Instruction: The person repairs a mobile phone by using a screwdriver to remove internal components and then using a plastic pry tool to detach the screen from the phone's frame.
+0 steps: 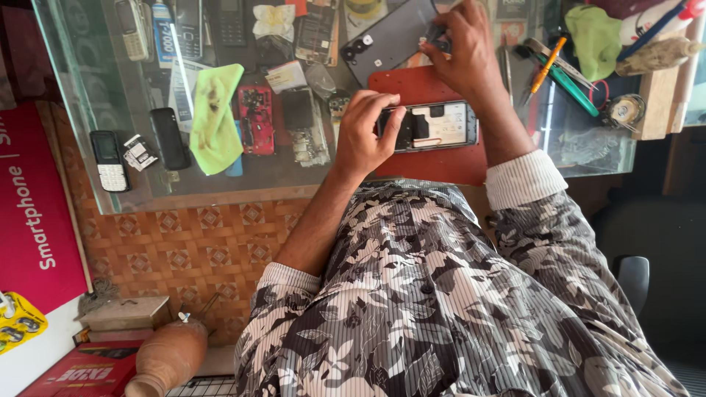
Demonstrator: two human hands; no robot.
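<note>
My left hand [364,136] is pinching the opened phone [434,126] at its left end; my right hand [460,48], beyond the phone, is pinching a small part [439,44].

One camera, worn on the head, looks steeply down past the person's chest onto the table [184,192]. It sits close: torso and sleeves fill the lower frame, and the table's near edge crosses the middle. The far edge is cut off at the top. The floor shows at lower left.
</note>
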